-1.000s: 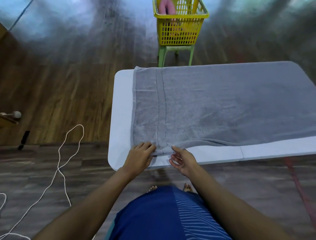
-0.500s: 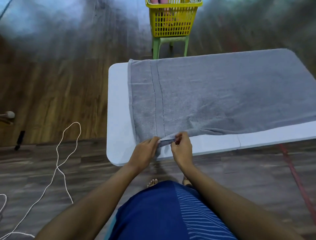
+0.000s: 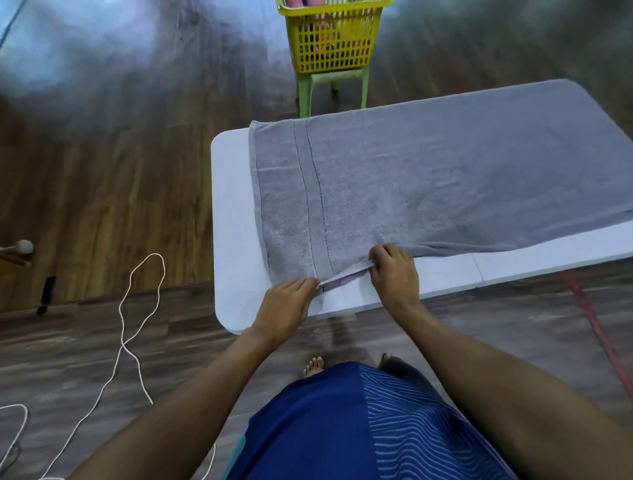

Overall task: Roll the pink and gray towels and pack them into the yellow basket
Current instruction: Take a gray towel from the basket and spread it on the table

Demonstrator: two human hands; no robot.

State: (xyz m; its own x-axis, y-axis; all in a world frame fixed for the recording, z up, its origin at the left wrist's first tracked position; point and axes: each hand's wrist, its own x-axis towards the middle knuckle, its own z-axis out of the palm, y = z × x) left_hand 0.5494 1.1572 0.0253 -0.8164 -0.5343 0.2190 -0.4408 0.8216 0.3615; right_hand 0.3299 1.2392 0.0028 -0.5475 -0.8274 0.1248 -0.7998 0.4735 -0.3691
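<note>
Gray towel (image 3: 445,178) hem pinched by left hand (image 3: 284,305), right hand (image 3: 394,277) fingers (image 3: 380,255).

The towel (image 3: 445,178) lies spread on the table (image 3: 233,212); beyond its far edge a basket (image 3: 334,44) sits on a stool (image 3: 330,77); a cord (image 3: 123,342) lies left.

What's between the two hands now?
In the head view, the turned-up near hem of the gray towel spans from the left hand to the right hand, over the white table.

Gray towel (image 3: 445,178) w/ dark stripes (image 3: 313,205); yellow basket (image 3: 334,41), prob. pink towel (image 3: 296,2).
</note>
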